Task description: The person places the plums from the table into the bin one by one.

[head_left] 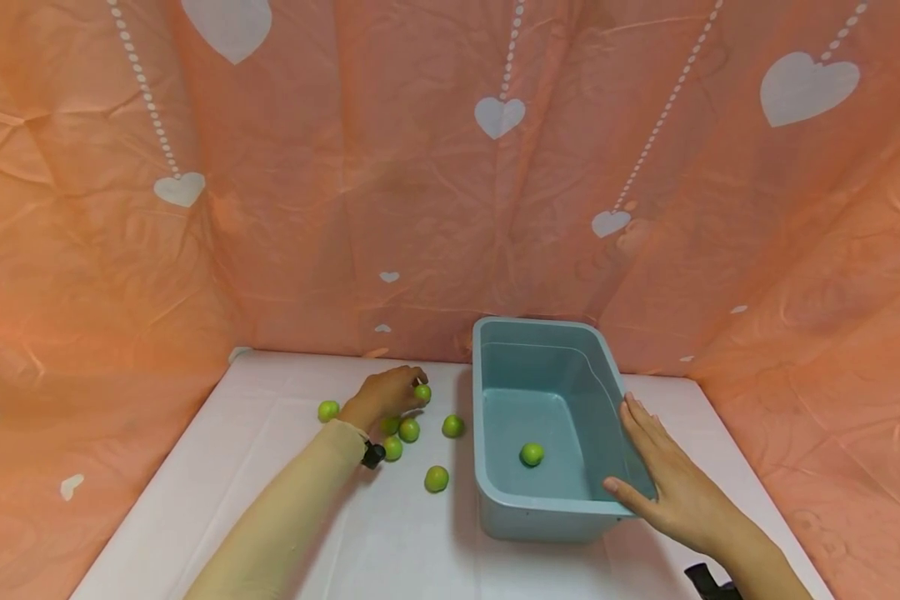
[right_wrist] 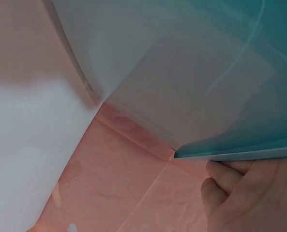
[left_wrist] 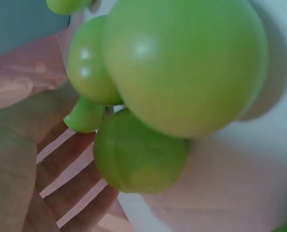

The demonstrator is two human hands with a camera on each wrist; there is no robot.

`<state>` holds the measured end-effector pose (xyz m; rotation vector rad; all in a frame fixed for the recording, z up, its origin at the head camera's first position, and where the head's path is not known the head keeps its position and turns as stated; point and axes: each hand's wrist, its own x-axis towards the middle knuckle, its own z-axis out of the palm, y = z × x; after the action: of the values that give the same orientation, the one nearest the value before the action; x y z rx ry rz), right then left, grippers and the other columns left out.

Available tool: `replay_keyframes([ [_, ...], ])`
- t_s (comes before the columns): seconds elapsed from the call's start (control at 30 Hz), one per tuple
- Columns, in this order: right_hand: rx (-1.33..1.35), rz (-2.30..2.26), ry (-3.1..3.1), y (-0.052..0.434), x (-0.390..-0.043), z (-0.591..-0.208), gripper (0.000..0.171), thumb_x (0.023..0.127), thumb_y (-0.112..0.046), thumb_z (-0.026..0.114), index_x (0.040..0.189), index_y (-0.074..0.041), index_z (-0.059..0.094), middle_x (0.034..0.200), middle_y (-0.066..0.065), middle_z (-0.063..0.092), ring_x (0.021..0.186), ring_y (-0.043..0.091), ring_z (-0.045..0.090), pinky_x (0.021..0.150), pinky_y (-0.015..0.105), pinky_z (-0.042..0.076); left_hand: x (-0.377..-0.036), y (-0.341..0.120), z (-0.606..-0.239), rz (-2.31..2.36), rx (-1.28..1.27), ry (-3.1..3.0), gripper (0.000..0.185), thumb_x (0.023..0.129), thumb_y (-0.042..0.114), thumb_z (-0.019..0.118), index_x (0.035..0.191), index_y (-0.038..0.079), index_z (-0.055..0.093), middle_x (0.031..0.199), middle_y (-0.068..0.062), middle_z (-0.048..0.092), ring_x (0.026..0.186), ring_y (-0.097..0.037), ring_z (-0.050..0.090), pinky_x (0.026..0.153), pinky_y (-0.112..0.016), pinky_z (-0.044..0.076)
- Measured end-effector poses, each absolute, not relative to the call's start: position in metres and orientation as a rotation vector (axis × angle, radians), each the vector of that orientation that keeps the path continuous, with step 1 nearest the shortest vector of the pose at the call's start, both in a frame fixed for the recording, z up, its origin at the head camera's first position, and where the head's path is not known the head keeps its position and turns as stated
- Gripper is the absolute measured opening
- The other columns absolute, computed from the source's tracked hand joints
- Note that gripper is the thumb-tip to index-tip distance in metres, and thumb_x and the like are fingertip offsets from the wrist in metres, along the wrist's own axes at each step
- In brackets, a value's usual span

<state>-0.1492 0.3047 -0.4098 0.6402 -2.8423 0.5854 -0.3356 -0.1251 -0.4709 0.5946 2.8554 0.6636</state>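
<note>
On the white surface [head_left: 345, 533], one green ball [head_left: 532, 454] is held inside the blue tub [head_left: 495, 400]. The tub's near right rim is rested on by the right hand [head_left: 671, 483], grip released, fingers flat. A ball [head_left: 422, 392] beside the tub is pinched by the left hand [head_left: 386, 392]; six loose balls lie around it.

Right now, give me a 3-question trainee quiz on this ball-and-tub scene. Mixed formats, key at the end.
1. True or false: the blue tub holds exactly one green ball.
2. Multiple choice: the right hand rests on A) the tub's right rim, B) a loose ball, C) the backdrop.
3. Fill in: the left hand pinches a green ____ in its fingers, left of the tub.

Key: 1 true; 2 A; 3 ball.
</note>
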Motion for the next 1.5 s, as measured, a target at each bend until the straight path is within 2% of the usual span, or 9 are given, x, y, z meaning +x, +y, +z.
replay_keyframes([
  [0.3, 0.669, 0.559, -2.814, 0.303, -0.15, -0.411, 0.1, 0.099, -0.042, 0.077, 0.169, 0.001, 0.02, 0.177, 0.021, 0.018, 0.166, 0.031, 0.009, 0.119, 0.008, -0.006, -0.336, -0.122, -0.474, 0.605, 0.535, 2.889, 0.039, 0.095, 0.02, 0.082, 0.132, 0.015, 0.071, 0.123, -0.003, 0.073, 0.111, -0.023, 0.068, 0.102, -0.052, 0.052],
  [0.47, 0.668, 0.566, -2.807, 0.303, -0.15, -0.411, 0.101, 0.098, -0.04, 0.078, 0.17, 0.0, 0.02, 0.177, 0.021, 0.018, 0.166, 0.028, 0.008, 0.118, 0.008, -0.005, -0.336, -0.123, -0.476, 0.627, 0.534, 2.895, 0.036, 0.096, 0.02, 0.082, 0.13, 0.014, 0.071, 0.119, -0.003, 0.074, 0.108, -0.022, 0.067, 0.101, -0.051, 0.053],
  [0.83, 0.669, 0.579, -2.812, 0.304, -0.149, -0.409, 0.101, 0.099, -0.043, 0.077, 0.17, 0.001, 0.019, 0.177, 0.022, 0.018, 0.166, 0.035, 0.011, 0.119, 0.008, -0.006, -0.334, -0.124, -0.477, 0.694, 0.461, 2.888, 0.031, 0.095, 0.02, 0.083, 0.124, 0.017, 0.073, 0.113, 0.002, 0.073, 0.104, -0.02, 0.065, 0.099, -0.046, 0.054],
  [1.2, 0.647, 0.615, -2.826, 0.304, -0.148, -0.41, 0.1, 0.099, -0.043, 0.076, 0.171, -0.002, 0.018, 0.178, 0.019, 0.015, 0.166, 0.035, 0.009, 0.119, 0.009, -0.005, -0.33, -0.125, -0.469, 0.732, 0.492, 2.897, 0.038, 0.098, 0.026, 0.082, 0.133, 0.016, 0.071, 0.129, 0.0, 0.073, 0.122, -0.025, 0.066, 0.107, -0.051, 0.051],
  [1.5, 0.627, 0.639, -2.843, 0.304, -0.147, -0.409, 0.101, 0.1, -0.045, 0.074, 0.171, -0.003, 0.017, 0.178, 0.019, 0.014, 0.165, 0.037, 0.009, 0.117, 0.008, -0.006, -0.324, -0.122, -0.457, 0.718, 0.621, 2.954, 0.037, 0.1, 0.026, 0.081, 0.134, 0.015, 0.07, 0.132, -0.003, 0.072, 0.125, -0.027, 0.066, 0.107, -0.054, 0.051],
])
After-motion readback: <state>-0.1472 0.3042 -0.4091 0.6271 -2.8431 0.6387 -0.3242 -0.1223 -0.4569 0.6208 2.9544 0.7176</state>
